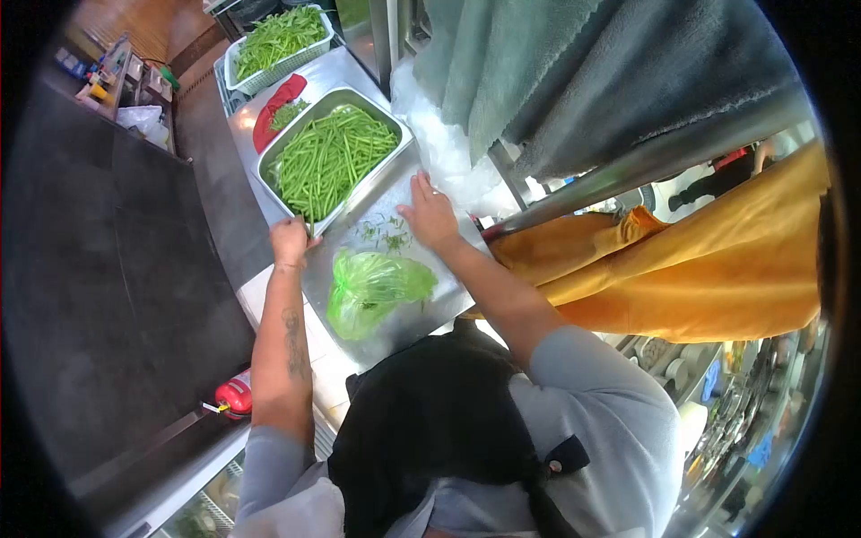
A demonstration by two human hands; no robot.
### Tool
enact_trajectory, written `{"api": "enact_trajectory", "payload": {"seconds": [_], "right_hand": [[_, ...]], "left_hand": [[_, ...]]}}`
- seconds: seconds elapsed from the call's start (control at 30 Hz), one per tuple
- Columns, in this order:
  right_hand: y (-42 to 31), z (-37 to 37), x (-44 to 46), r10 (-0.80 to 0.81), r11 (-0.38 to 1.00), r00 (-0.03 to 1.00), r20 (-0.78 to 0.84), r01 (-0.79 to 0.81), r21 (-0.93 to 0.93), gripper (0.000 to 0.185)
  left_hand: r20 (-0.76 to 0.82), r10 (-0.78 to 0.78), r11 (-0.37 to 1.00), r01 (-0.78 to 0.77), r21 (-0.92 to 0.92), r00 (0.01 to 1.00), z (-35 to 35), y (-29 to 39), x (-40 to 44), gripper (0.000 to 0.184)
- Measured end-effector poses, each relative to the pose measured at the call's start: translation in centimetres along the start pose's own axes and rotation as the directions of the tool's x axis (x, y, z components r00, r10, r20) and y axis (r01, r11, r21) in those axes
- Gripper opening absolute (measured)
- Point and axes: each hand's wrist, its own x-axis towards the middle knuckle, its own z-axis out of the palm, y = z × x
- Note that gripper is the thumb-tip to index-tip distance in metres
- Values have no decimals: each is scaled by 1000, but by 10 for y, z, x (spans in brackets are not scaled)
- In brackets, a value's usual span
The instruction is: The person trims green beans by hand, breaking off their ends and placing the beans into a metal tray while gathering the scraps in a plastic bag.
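Note:
A rectangular metal tray (400,142) full of long green beans (332,161) sits ahead of me on the steel worktable (345,65). My left hand (290,240) is closed at the tray's near left corner, with its fingers curled on the rim. To the right of the tray, my right hand (432,212) rests with fingers stretched out and apart, apparently on the steel surface. Small green trimmings (387,235) lie scattered between my hands. Closer to my body is a crumpled green plastic bag (377,287); its contents cannot be made out.
A white basket of green vegetables (280,43) stands at the far end, near a red cloth (276,112). Clear plastic (435,117) lies along the right side. Grey towels (583,72) and an orange cloth (664,278) hang at right. A fire extinguisher (235,393) is at lower left.

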Motion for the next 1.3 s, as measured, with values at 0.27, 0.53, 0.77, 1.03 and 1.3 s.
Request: {"api": "enact_trajectory", "payload": {"seconds": [0.27, 0.53, 0.77, 1.03, 1.3], "right_hand": [[-11, 1, 21, -104, 936, 970, -218, 170, 309, 43], [-14, 12, 120, 411, 877, 905, -111, -360, 318, 42], [-22, 11, 48, 18, 944, 986, 165, -71, 323, 48], [-77, -122, -16, -480, 875, 849, -220, 444, -195, 70], [-159, -251, -99, -728, 675, 677, -110, 679, -288, 32]], "left_hand": [[-195, 187, 982, -176, 70, 963, -4, -16, -30, 35], [-149, 10, 995, -24, -96, 989, 18, -24, 11, 25], [-17, -33, 998, 31, -59, 999, 17, -10, 37, 4], [-17, 193, 921, -187, -341, 981, -55, 7, -57, 11], [181, 97, 965, -49, -256, 979, -162, 103, -222, 9]]}}
